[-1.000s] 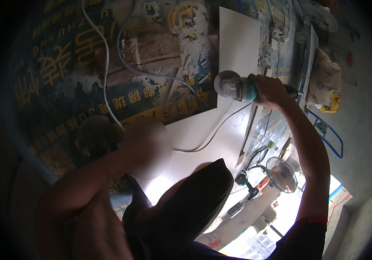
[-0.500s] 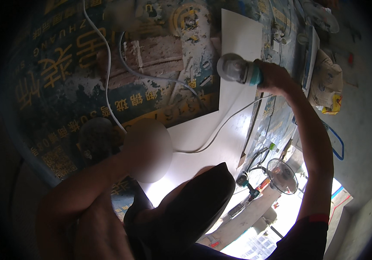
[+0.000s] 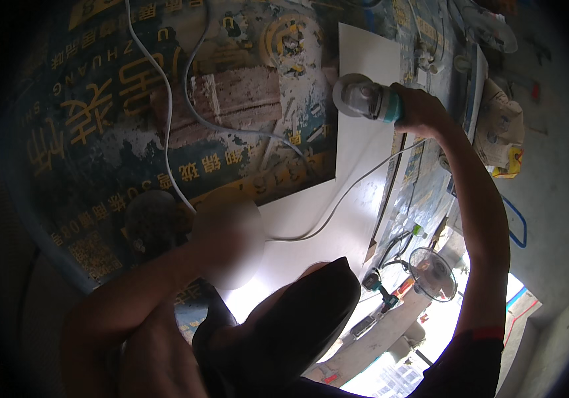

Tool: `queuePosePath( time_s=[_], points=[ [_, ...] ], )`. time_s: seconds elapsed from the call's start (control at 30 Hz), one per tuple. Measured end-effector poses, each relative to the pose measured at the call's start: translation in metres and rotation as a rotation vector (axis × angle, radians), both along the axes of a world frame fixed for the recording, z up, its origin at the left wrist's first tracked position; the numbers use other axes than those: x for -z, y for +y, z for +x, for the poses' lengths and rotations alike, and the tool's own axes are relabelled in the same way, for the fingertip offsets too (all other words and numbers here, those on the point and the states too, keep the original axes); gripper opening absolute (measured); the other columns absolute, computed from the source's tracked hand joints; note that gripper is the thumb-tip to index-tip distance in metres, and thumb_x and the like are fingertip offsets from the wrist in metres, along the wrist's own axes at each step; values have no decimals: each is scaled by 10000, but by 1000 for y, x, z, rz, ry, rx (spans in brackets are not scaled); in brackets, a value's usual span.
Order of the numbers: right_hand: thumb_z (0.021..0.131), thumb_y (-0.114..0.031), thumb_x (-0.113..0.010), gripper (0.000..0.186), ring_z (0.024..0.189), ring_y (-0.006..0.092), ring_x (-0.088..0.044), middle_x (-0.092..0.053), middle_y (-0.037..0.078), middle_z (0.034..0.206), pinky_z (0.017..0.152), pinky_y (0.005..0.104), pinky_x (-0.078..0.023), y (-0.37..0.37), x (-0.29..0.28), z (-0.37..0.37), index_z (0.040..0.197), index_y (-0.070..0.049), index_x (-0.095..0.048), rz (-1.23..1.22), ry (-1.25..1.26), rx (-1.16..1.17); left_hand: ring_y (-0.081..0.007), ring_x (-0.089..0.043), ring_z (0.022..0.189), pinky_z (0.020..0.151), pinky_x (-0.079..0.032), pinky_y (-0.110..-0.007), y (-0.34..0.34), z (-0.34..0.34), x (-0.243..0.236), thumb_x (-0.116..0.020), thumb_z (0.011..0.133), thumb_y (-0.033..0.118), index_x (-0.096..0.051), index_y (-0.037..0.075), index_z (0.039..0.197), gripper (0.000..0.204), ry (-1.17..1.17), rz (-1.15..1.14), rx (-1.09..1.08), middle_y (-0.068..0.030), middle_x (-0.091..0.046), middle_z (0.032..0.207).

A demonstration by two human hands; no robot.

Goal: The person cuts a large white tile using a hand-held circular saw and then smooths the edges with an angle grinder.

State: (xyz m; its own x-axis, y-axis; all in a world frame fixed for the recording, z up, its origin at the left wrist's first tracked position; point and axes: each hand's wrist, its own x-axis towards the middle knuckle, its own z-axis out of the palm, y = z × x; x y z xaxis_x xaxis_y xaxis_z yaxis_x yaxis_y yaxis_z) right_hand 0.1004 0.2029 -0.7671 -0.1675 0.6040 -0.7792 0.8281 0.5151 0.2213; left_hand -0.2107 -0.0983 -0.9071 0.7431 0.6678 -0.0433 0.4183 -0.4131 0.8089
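My right hand (image 3: 421,113), at the far right, is closed around the teal body of an angle grinder (image 3: 368,99) with a round, see-through guard. The grinder is over the far part of a white board (image 3: 369,63). A thin grey cord (image 3: 347,192) runs from near my right hand back across the board to my left hand. A round blur covers my left hand (image 3: 223,240), so its fingers are hidden. A white cord (image 3: 166,126) also reaches that blur from the far left.
A dark green printed sheet (image 3: 118,149), worn and dusty, lies left of the board. To the right are a fan (image 3: 432,273), a teal cordless drill (image 3: 380,292), a beige sack (image 3: 500,126) and a blue loop (image 3: 517,222). My dark-clothed knee (image 3: 304,308) shows below the board.
My right hand and the grinder have moved slightly farther along the board, toward its far end. The view has shifted a little; my left hand stays near the same place.
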Motion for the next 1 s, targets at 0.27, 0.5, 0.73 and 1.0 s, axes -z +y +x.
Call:
queuePosePath(
  time_s=[0.27, 0.5, 0.73, 1.0],
  points=[
    [611, -160, -716, 522, 912, 357, -638, -657, 158, 954, 791, 454, -521, 3, -15, 3, 1080, -100, -496, -2, -126, -36, -291, -569, 931, 830, -464, -429, 6, 20, 10, -615, 762, 193, -648, 24, 887, 213, -54, -34, 45, -155, -590, 951],
    [604, -159, -731, 542, 936, 343, -634, -651, 155, 978, 805, 448, -520, -5, -8, 1, 1089, -98, -498, -15, -28, -83, -287, -568, 943, 846, -462, -420, 5, 3, 1, -608, 771, 170, -647, 19, 888, 195, 3, -81, 71, -153, -589, 953],
    [576, -174, -742, 558, 922, 382, -626, -654, 191, 966, 806, 441, -514, 33, -14, 2, 1073, -70, -508, 53, -6, 7, -282, -567, 956, 861, -460, -412, 12, 17, 6, -600, 780, 147, -646, 14, 888, 178, -25, -128, 123, -152, -589, 956],
    [598, -163, -719, 527, 939, 377, -625, -653, 195, 976, 810, 435, -511, 51, -8, -14, 1082, -70, -530, 96, 38, 47, -277, -566, 970, 879, -457, -402, 14, -1, -11, -591, 790, 121, -644, 7, 889, 160, 3, -361, 378, -150, -588, 959]
  ],
)
